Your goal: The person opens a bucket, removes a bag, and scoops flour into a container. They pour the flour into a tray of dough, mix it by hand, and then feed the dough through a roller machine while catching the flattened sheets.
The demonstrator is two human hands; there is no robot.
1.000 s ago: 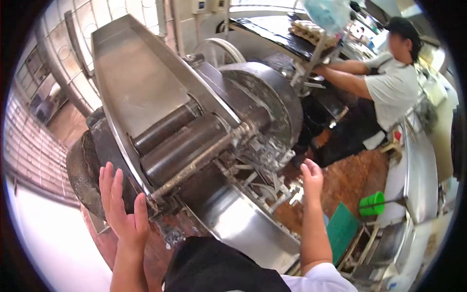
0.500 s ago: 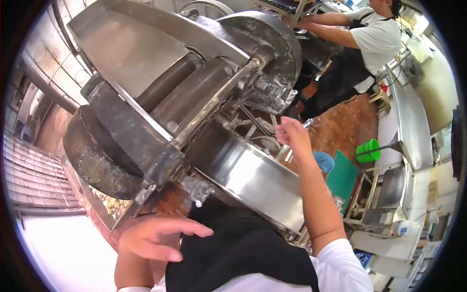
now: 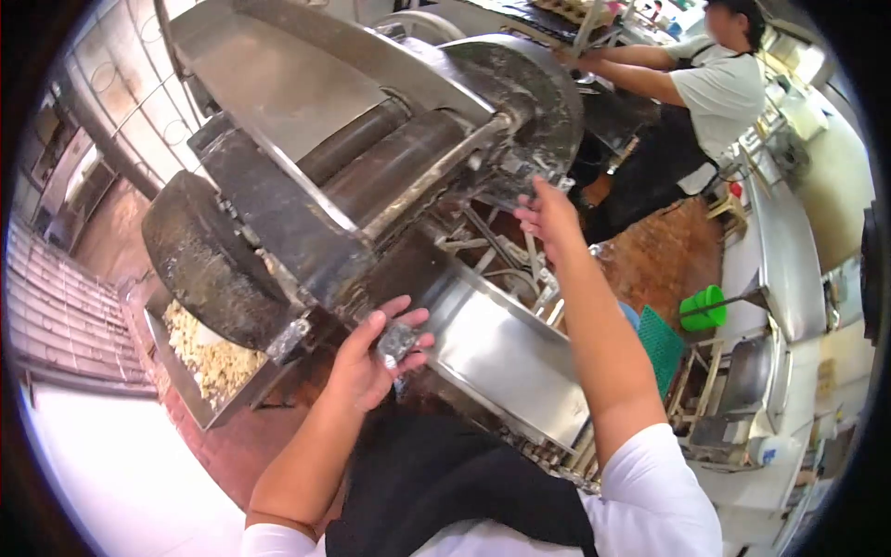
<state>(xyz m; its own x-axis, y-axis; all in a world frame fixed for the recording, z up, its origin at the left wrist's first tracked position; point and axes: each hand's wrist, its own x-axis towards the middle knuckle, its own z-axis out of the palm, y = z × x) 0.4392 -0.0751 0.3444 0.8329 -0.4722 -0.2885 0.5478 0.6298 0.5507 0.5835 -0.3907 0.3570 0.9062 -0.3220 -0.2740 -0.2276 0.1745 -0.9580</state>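
A large dough roller machine (image 3: 269, 213) with a metal feed tray (image 3: 269, 84) and two dark rollers (image 3: 394, 167) stands before me. My left hand (image 3: 371, 362) cups a worn metal knob (image 3: 397, 343) at the machine's near left corner, thumb and fingers spread apart around it. Farther right, my right hand (image 3: 554, 223) is raised with loosely bent fingers, its fingertips close to the matching knob (image 3: 534, 176) at the other end. Between my arms slopes a shiny steel chute (image 3: 501, 357) below the rollers.
A metal bin (image 3: 209, 413) with crumbly dough pieces (image 3: 213, 357) sits on the floor at left. Another person (image 3: 719, 93) works at the upper right beside the machine. A green bucket (image 3: 703, 308), a green mat (image 3: 661, 348) and a steel counter (image 3: 780, 223) are at right.
My left hand has moved up and right, from in front of the apron to the near knob. My right hand has risen slightly toward the far knob. The view has shifted.
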